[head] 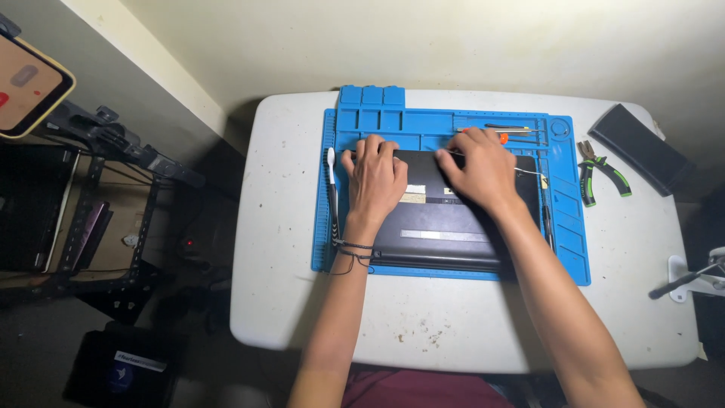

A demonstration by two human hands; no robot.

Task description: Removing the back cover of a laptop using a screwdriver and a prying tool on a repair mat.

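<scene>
Laptop (445,227), black and face down, lies on the blue mat (574,257) on the white surface (287,302). Both hands, left hand (374,177) and right hand (474,170), press flat on its far edge, fingers spread, gripping nothing. Green-handled pliers (600,174) lie right of the mat.

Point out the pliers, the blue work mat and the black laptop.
pliers (602,175), head view, on the green handles.
blue work mat (568,227), head view, on its bare right edge.
black laptop (445,227), head view, on its dark underside.
</scene>
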